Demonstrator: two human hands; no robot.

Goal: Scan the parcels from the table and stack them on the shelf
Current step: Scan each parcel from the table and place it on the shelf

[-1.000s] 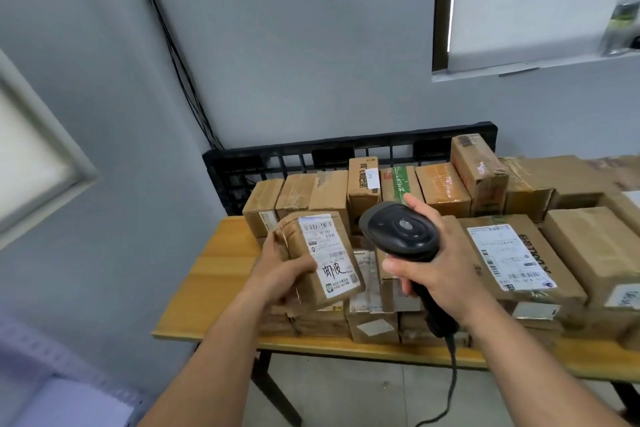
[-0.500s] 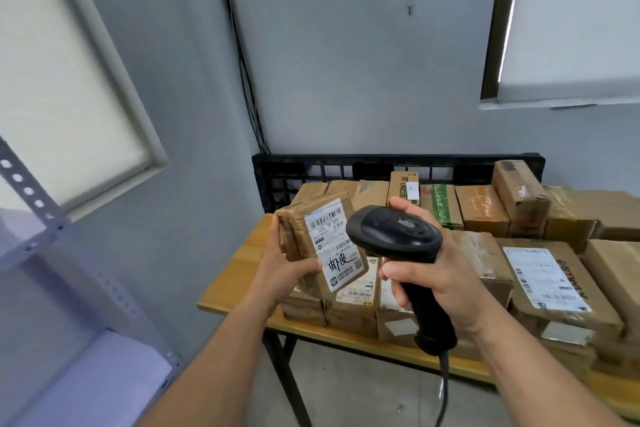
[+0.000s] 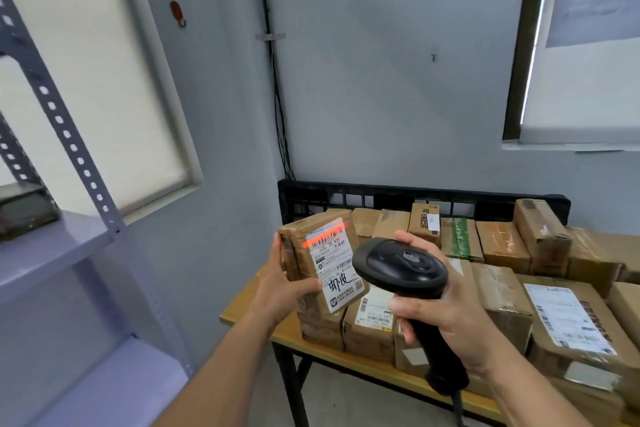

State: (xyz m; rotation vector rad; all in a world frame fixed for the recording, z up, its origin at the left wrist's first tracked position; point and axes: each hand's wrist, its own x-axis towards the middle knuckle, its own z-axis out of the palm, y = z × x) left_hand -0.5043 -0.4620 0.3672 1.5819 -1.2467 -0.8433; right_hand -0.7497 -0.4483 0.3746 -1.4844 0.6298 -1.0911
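Label [image 3: 333, 265] on held parcel [image 3: 297, 253]: "530 D5 A33"; handwritten "虾皮" lower down.
Box [image 3: 423, 224] behind that parcel: black print, unreadable.

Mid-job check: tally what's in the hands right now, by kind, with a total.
Parcels: 1, a brown cardboard parcel with a white label, in the left hand
Scanners: 1, a black handheld barcode scanner, in the right hand
Total: 2
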